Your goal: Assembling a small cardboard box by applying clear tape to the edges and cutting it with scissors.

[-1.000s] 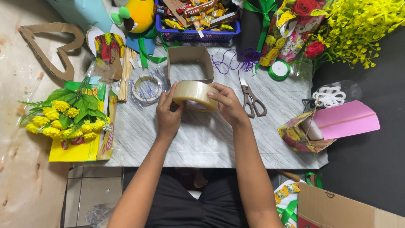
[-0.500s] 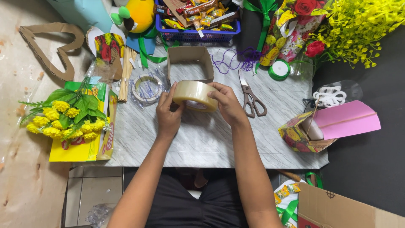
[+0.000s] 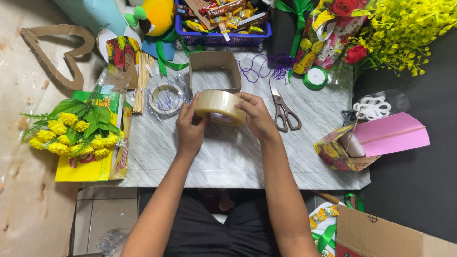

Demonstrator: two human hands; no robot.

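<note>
Both hands hold a wide roll of clear tape just above the middle of the marble table, a little toward its far edge. The left hand is clamped on the roll's left side, thumb on the near rim and fingers curled round the far one; the right hand grips its right side, fingers wrapped over the top. The roll is tilted, its flat outer band turned toward the camera. Just behind it stands an open cardboard box, square and shallow, its near wall almost touching the tape. Left of the box lies a smaller tape roll in a clear wrapper, and beside that a bundle of wooden sticks pointing to the far edge. Scissors with brown handles lie closed just right of the right hand, blades toward the far edge. Purple cord is looped behind them, and a spool of green ribbon sits near the far right corner. At the right edge a pink paper sheet rests over a floral bag. A bunch of yellow flowers lies over the left edge on a yellow pack. A blue basket of sweets stands at the far edge.
</note>
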